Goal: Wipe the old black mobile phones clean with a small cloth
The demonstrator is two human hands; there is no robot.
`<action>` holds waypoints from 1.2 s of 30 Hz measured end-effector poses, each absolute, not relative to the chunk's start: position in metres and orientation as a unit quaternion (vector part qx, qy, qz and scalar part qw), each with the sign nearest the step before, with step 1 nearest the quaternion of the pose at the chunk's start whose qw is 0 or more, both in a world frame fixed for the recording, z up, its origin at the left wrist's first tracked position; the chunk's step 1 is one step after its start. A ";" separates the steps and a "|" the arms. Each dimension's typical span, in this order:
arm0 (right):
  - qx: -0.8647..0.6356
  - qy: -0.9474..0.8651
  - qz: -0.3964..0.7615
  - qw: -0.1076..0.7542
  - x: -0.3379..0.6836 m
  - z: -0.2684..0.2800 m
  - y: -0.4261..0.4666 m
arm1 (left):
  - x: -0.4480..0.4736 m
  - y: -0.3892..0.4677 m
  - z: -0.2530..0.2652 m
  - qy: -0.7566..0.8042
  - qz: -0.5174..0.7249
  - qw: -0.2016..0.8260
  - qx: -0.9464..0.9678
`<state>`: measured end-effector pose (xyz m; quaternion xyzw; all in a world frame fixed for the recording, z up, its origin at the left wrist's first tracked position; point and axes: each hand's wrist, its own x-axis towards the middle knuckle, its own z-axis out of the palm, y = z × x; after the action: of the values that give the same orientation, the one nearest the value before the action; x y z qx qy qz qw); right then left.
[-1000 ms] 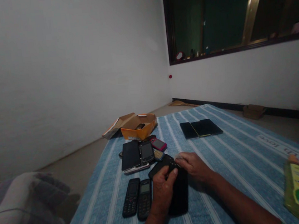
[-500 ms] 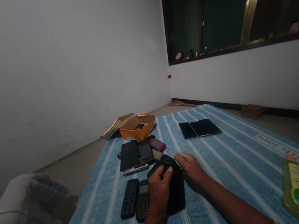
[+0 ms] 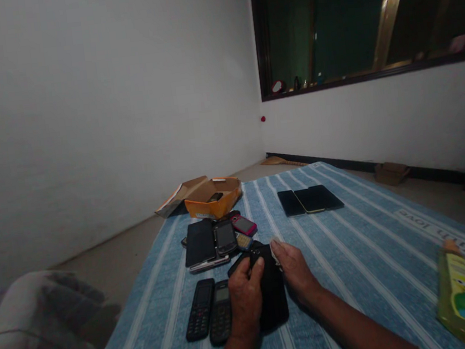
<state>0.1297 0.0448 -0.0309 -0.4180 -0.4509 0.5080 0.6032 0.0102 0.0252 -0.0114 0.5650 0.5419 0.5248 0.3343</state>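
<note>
My left hand (image 3: pixel 245 295) is closed on a black smartphone (image 3: pixel 257 252), its back with a round camera turned up and the thumb lying across it. Fingers curled, my right hand (image 3: pixel 294 268) grips a small pale cloth (image 3: pixel 275 257) at the phone's right edge; most of that cloth is hidden. Below both hands lies a larger flat black device (image 3: pixel 274 298) with rounded corners. Two black keypad phones, one (image 3: pixel 200 310) and another (image 3: pixel 221 314), rest side by side just left of my left hand.
Beyond them is a pile with a dark tablet-like slab (image 3: pixel 199 243), a slider-style phone (image 3: pixel 225 237) and a pink phone (image 3: pixel 244 224). An open orange box (image 3: pixel 211 207) stands behind. Several dark-screened phones (image 3: pixel 311 199) lie right of centre. A yellow-green bottle (image 3: pixel 462 294) is at right.
My right hand has turned slightly and shifted a little toward the phone, its thumb now along the phone's edge. My left hand keeps its grip.
</note>
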 end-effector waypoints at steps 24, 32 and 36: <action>-0.416 -0.502 0.491 0.577 0.124 -0.034 0.038 | 0.004 0.029 -0.004 0.561 0.551 0.343 0.513; -0.400 -0.488 0.502 0.591 0.129 -0.035 0.042 | 0.007 0.027 -0.007 0.548 0.540 0.350 0.534; -0.411 -0.488 0.498 0.588 0.129 -0.034 0.041 | 0.007 0.028 -0.012 0.539 0.547 0.357 0.532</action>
<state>0.1293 0.0414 -0.0345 -0.4109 -0.4880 0.4975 0.5878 0.0072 0.0283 -0.0123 0.5317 0.5392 0.5468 0.3573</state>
